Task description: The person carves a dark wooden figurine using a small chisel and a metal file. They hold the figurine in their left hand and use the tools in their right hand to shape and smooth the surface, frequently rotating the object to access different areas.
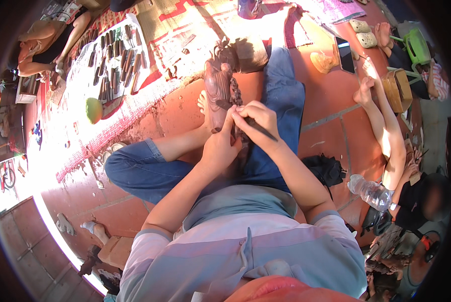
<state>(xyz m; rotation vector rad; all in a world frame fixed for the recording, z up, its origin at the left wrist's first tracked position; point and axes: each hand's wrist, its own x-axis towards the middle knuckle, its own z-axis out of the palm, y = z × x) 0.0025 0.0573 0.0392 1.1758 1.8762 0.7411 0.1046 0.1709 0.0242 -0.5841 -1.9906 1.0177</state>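
Note:
A reddish-brown carved wooden statue (217, 95) leans away from me between my legs, its lower end near my lap. My right hand (259, 121) is closed round a slim dark carving chisel (263, 132), whose flat tip lies against the statue's side. My left hand (221, 148) wraps round the statue's lower part, with thumb and forefinger close to the chisel and touching my right fingertips. My hands hide the spot under them. A wooden block (250, 54) sits beside the statue's far end.
Rows of carving chisels (127, 65) lie on a white sheet (79, 75) at the far left, near a green round fruit (93, 110). To the right are a plastic bottle (370, 192), a dark tablet (345, 54) and a black bag (325, 169). Other people sit on both sides.

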